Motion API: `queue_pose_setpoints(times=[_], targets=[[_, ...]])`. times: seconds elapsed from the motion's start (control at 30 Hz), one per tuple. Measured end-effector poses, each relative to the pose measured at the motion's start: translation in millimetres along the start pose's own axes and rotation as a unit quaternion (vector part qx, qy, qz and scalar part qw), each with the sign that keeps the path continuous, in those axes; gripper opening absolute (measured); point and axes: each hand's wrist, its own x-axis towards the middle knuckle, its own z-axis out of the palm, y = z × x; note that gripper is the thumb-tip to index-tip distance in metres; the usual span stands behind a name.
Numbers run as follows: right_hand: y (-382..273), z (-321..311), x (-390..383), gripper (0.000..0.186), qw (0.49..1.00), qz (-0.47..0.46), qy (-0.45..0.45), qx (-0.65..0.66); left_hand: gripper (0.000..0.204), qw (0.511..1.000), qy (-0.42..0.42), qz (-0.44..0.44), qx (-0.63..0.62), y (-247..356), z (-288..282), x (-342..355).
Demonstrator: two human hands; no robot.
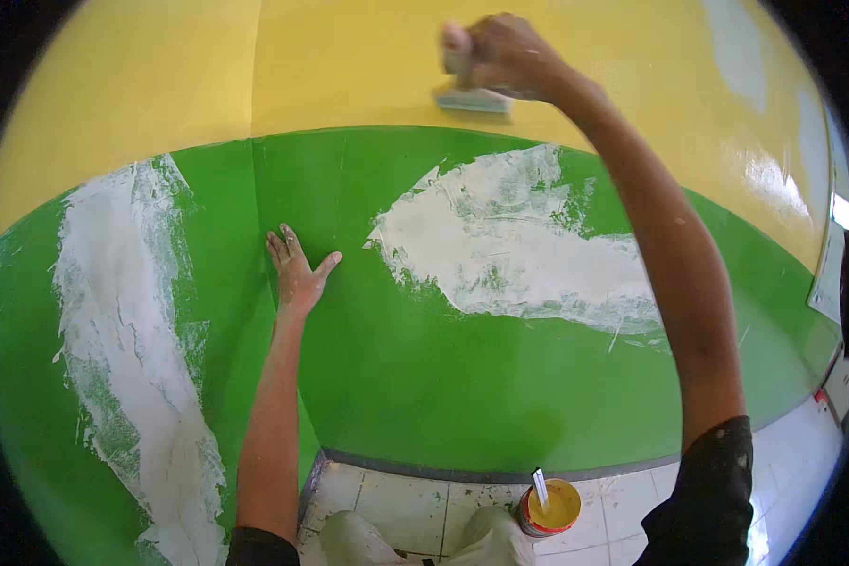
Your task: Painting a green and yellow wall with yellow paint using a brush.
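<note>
My right hand [514, 58] is raised against the yellow upper wall [368, 66], slightly blurred. Its fingers are closed around the handle of a wide putty knife [474, 100], whose pale blade points down just above the green band. Lower and to the left, my left hand [300, 274] rests on the green wall [349, 377] beside the inside corner, fingers spread and holding nothing. A white patch of filler [519, 250] with ragged edges lies on the green to the right of that hand. Another long filler streak [127, 311] runs down the green wall at the left.
A can [561, 514] of yellow material, with a pale handle [541, 491] sticking out, stands on the white tiled floor [401, 505] near my knees. A dark skirting strip [424, 469] edges the wall's base. Pale patches [736, 57] mark the yellow wall at upper right.
</note>
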Motion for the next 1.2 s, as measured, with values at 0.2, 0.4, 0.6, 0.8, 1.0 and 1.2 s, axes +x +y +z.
queue_pose_setpoints(times=[0.2, 0.4, 0.6, 0.8, 1.0, 1.2], targets=[[3.8, 22.7, 17.9, 0.022, 0.856, -0.079, 0.123, 0.496, 0.124, 1.0, -0.003, 0.004, 0.004, -7.6, 12.3, 2.7], [86.7, -7.8, -122.3, 0.024, 0.857, 0.242, 0.203, 0.408, 0.122, 1.0, -0.009, -0.014, 0.016, -11.3, 0.4, 1.6], [157.3, -76.1, -309.9, 0.031, 0.767, 0.377, 0.377, 0.357, 0.12, 1.0, -0.004, 0.028, 0.009, -18.5, 3.9, 3.7], [156.3, -83.0, -330.5, 0.023, 0.75, 0.411, 0.518, -0.015, 0.116, 0.999, 0.004, 0.03, 0.02, -29.8, 6.8, 4.6], [118.7, -24.0, -212.5, 0.011, 0.765, 0.359, 0.418, -0.334, 0.114, 0.999, -0.032, -0.008, -0.017, 12.9, 14.1, -4.7], [2.1, 37.0, -35.4, 0.015, 0.856, 0.248, 0.436, -0.126, 0.114, 0.999, 0.028, 0.02, -0.001, 69.0, 20.8, -13.7]])
